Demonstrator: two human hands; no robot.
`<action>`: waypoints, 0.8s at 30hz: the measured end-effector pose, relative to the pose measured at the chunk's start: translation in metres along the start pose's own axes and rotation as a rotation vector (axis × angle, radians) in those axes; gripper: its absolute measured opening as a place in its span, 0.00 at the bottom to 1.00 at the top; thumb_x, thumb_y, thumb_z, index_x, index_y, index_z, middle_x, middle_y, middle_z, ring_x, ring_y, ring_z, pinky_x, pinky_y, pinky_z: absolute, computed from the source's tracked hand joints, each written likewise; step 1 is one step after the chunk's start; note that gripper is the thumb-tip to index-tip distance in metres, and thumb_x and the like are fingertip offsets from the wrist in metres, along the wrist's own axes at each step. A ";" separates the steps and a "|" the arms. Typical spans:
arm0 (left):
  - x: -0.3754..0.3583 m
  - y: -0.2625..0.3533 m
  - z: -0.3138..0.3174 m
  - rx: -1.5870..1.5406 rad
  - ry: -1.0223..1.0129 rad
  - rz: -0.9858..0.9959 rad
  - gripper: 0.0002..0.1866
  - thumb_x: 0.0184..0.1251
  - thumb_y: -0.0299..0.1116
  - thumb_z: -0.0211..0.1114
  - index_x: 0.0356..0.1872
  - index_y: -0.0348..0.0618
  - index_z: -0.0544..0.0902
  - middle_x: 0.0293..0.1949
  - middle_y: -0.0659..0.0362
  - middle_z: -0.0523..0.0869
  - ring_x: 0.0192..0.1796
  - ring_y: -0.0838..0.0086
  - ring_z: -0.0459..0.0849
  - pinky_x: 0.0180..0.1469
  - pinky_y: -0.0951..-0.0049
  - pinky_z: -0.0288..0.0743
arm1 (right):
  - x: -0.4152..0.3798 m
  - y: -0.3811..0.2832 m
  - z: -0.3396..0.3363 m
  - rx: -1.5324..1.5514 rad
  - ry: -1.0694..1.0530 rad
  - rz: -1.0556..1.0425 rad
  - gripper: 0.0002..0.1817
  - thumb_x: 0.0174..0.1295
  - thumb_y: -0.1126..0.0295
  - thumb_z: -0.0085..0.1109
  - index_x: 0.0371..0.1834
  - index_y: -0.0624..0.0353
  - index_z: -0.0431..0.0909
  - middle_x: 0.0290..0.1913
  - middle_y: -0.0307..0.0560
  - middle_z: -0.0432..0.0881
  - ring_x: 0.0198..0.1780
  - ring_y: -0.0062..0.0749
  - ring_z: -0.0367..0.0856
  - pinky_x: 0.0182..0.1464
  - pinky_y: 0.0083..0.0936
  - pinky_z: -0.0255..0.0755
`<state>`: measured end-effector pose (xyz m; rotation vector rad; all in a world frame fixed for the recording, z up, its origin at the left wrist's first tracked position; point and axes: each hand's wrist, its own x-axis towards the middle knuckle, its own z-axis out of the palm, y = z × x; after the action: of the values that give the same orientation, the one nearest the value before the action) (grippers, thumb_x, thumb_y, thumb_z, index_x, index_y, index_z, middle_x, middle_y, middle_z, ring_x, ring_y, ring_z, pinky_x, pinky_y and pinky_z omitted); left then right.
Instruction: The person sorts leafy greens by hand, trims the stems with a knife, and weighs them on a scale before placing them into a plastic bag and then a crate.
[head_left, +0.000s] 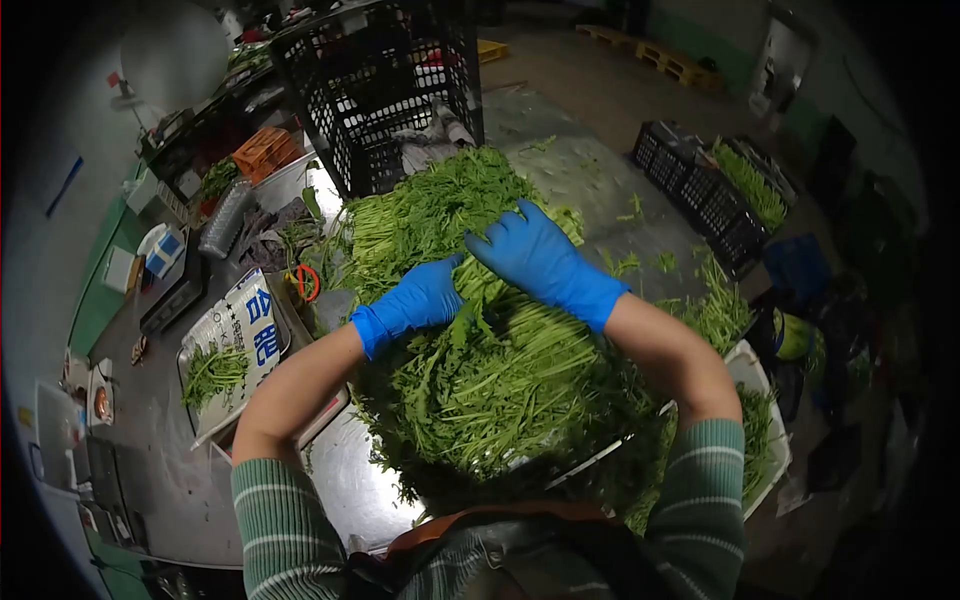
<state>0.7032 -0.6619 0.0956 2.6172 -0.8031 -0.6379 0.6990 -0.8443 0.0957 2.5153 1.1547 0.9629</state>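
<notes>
A big heap of leafy greens [510, 380] lies on the metal table right in front of me, stems and leaves mixed. Behind it, more greens [440, 200] are piled up to the black crate. Both my hands wear blue gloves and meet over the middle of the pile. My left hand [425, 292] is closed on some green stems, fingertips partly hidden by leaves. Just to its right and a little higher, my right hand [530, 255] has its fingers bent down around the same greens.
A tall black crate [375, 110] stands behind the greens. At left are a box with blue lettering [240, 340], red-handled scissors [308, 283] and an orange basket [265, 153]. Black crates [700, 195] stand at right, and a white bin [780, 450] holds greens nearby.
</notes>
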 end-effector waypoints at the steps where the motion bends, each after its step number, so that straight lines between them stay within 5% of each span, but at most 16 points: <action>1: 0.002 -0.004 0.001 -0.060 0.013 -0.146 0.46 0.43 0.49 0.68 0.59 0.29 0.58 0.40 0.43 0.79 0.41 0.60 0.79 0.45 0.72 0.72 | 0.004 -0.003 0.002 0.007 -0.001 0.038 0.18 0.48 0.70 0.49 0.45 0.47 0.72 0.25 0.37 0.71 0.33 0.30 0.72 0.50 0.38 0.65; 3: 0.017 -0.046 0.018 -0.095 0.057 -0.072 0.38 0.48 0.43 0.65 0.57 0.30 0.61 0.42 0.46 0.78 0.39 0.63 0.78 0.44 0.73 0.72 | 0.014 -0.001 0.000 0.016 -0.186 -0.009 0.23 0.49 0.71 0.50 0.52 0.45 0.68 0.35 0.41 0.73 0.42 0.34 0.72 0.57 0.45 0.59; 4: 0.035 -0.081 0.032 -0.329 0.189 0.166 0.34 0.50 0.41 0.64 0.56 0.32 0.64 0.41 0.48 0.79 0.38 0.65 0.79 0.43 0.73 0.72 | 0.017 0.003 -0.002 0.018 -0.174 0.015 0.23 0.49 0.71 0.50 0.52 0.45 0.68 0.35 0.41 0.73 0.42 0.34 0.72 0.57 0.45 0.59; 5: 0.042 -0.102 0.034 -0.568 0.319 0.403 0.31 0.52 0.39 0.63 0.54 0.33 0.66 0.41 0.50 0.79 0.36 0.67 0.79 0.42 0.73 0.72 | 0.020 0.007 -0.006 -0.089 0.055 0.098 0.26 0.49 0.72 0.50 0.55 0.43 0.65 0.42 0.43 0.71 0.47 0.36 0.69 0.59 0.48 0.56; 6: 0.031 -0.096 0.018 -0.385 0.403 0.410 0.25 0.53 0.36 0.62 0.51 0.34 0.69 0.41 0.54 0.80 0.35 0.71 0.78 0.40 0.72 0.73 | 0.024 0.009 -0.010 -0.195 0.281 0.177 0.30 0.48 0.73 0.51 0.59 0.41 0.61 0.49 0.46 0.69 0.53 0.38 0.66 0.61 0.51 0.52; 7: 0.011 -0.079 0.001 -0.643 0.352 0.303 0.24 0.54 0.35 0.62 0.51 0.35 0.70 0.41 0.54 0.80 0.36 0.71 0.78 0.41 0.71 0.73 | 0.020 0.016 -0.022 -0.257 0.236 0.291 0.34 0.49 0.72 0.54 0.62 0.43 0.56 0.59 0.47 0.61 0.61 0.41 0.57 0.62 0.49 0.50; 8: -0.005 -0.067 -0.009 -0.899 0.301 0.189 0.23 0.54 0.35 0.63 0.50 0.36 0.70 0.42 0.54 0.79 0.37 0.70 0.78 0.42 0.71 0.74 | 0.013 0.023 -0.035 -0.255 0.247 0.299 0.34 0.49 0.72 0.54 0.62 0.43 0.56 0.59 0.47 0.61 0.61 0.41 0.57 0.62 0.49 0.50; 9: -0.009 -0.093 -0.011 -0.650 0.328 0.176 0.19 0.60 0.35 0.56 0.50 0.35 0.71 0.44 0.54 0.79 0.40 0.68 0.79 0.45 0.70 0.75 | 0.003 0.026 -0.046 -0.054 0.288 0.457 0.33 0.50 0.69 0.55 0.62 0.45 0.57 0.58 0.47 0.62 0.61 0.41 0.58 0.62 0.47 0.50; 11: 0.038 -0.217 0.027 -1.348 0.125 0.263 0.19 0.65 0.37 0.49 0.51 0.33 0.71 0.46 0.53 0.78 0.43 0.67 0.79 0.48 0.71 0.74 | -0.010 0.018 -0.042 0.161 0.332 0.604 0.32 0.50 0.67 0.56 0.61 0.47 0.58 0.58 0.47 0.63 0.61 0.41 0.58 0.63 0.45 0.50; 12: 0.026 -0.215 0.033 -1.628 0.205 0.241 0.21 0.67 0.39 0.45 0.50 0.32 0.71 0.48 0.53 0.77 0.43 0.70 0.79 0.48 0.73 0.74 | -0.015 0.006 -0.024 0.361 0.169 0.552 0.31 0.51 0.64 0.57 0.61 0.49 0.58 0.58 0.47 0.62 0.61 0.41 0.57 0.63 0.44 0.50; 14: -0.018 -0.141 -0.001 -0.679 0.310 0.120 0.21 0.66 0.40 0.47 0.51 0.33 0.72 0.49 0.53 0.76 0.44 0.71 0.79 0.48 0.75 0.73 | -0.015 -0.026 0.001 0.503 0.058 0.438 0.30 0.53 0.57 0.55 0.59 0.52 0.60 0.58 0.48 0.63 0.62 0.41 0.57 0.64 0.43 0.49; 15: 0.011 -0.201 0.031 -1.017 0.302 0.050 0.20 0.65 0.39 0.47 0.50 0.33 0.72 0.49 0.53 0.76 0.46 0.71 0.79 0.49 0.74 0.72 | -0.011 -0.045 0.011 0.454 0.111 0.389 0.29 0.54 0.54 0.52 0.58 0.52 0.62 0.57 0.49 0.64 0.62 0.40 0.57 0.64 0.44 0.49; 16: 0.000 -0.201 0.027 -1.014 0.302 0.040 0.20 0.65 0.39 0.47 0.50 0.33 0.72 0.49 0.53 0.76 0.46 0.71 0.79 0.49 0.74 0.72 | -0.014 -0.061 0.035 0.465 0.113 0.390 0.29 0.54 0.54 0.52 0.58 0.52 0.62 0.57 0.49 0.64 0.62 0.40 0.57 0.64 0.44 0.49; 19: -0.046 -0.185 0.006 -1.446 0.258 0.547 0.18 0.65 0.36 0.48 0.48 0.34 0.74 0.48 0.54 0.77 0.44 0.67 0.79 0.47 0.73 0.73 | -0.019 -0.091 0.077 0.527 -0.164 0.446 0.28 0.56 0.49 0.47 0.57 0.54 0.65 0.58 0.49 0.64 0.63 0.41 0.56 0.65 0.45 0.44; 20: -0.057 -0.200 0.000 -1.438 0.274 0.530 0.18 0.65 0.36 0.48 0.48 0.34 0.74 0.48 0.54 0.77 0.44 0.67 0.79 0.47 0.73 0.73 | -0.018 -0.087 0.074 0.525 -0.254 0.439 0.28 0.56 0.49 0.46 0.56 0.55 0.66 0.59 0.48 0.64 0.63 0.41 0.55 0.65 0.45 0.42; 24: -0.120 -0.283 -0.042 -1.769 0.661 0.586 0.20 0.64 0.43 0.46 0.50 0.39 0.72 0.48 0.51 0.76 0.47 0.64 0.76 0.49 0.63 0.72 | -0.021 -0.092 0.087 0.497 -0.327 0.424 0.28 0.56 0.49 0.47 0.56 0.55 0.67 0.60 0.46 0.63 0.64 0.41 0.55 0.66 0.45 0.37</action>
<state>0.7614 -0.3610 0.0484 0.7729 -0.3487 -0.0750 0.6898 -0.7916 -0.0209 3.2446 0.8536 0.3229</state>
